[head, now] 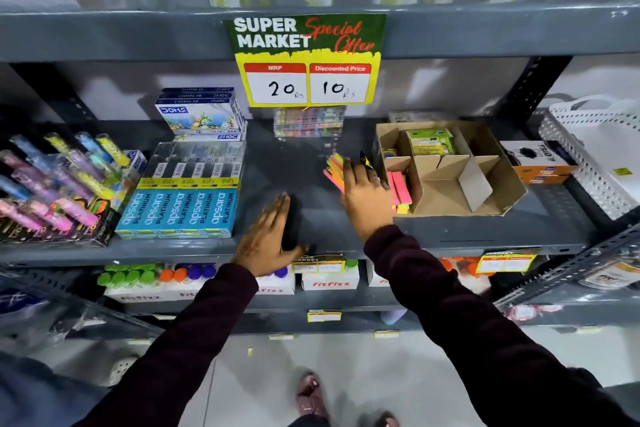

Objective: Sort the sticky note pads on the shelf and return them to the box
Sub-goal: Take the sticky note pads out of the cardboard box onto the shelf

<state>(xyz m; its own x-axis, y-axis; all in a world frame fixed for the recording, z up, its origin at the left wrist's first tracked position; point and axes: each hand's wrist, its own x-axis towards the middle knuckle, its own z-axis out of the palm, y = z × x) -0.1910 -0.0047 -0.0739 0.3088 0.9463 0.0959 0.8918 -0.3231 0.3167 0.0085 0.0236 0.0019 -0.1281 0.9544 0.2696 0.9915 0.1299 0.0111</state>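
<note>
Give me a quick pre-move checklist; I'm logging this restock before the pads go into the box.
1. Right hand has a grip on the sticky note pads: ok.
2. Left hand free, flat on the shelf: ok.
3. Cardboard box beside the right hand: ok.
4. Pink pads already in the box's left compartment: ok.
5. Empty box compartments available: ok.
6. Held pads aligned: not ok, fanned.

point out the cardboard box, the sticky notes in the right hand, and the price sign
cardboard box [506,198], head view, right outer wall
sticky notes [335,166], head view, fanned coloured edges
price sign [306,59], head view, centre
</note>
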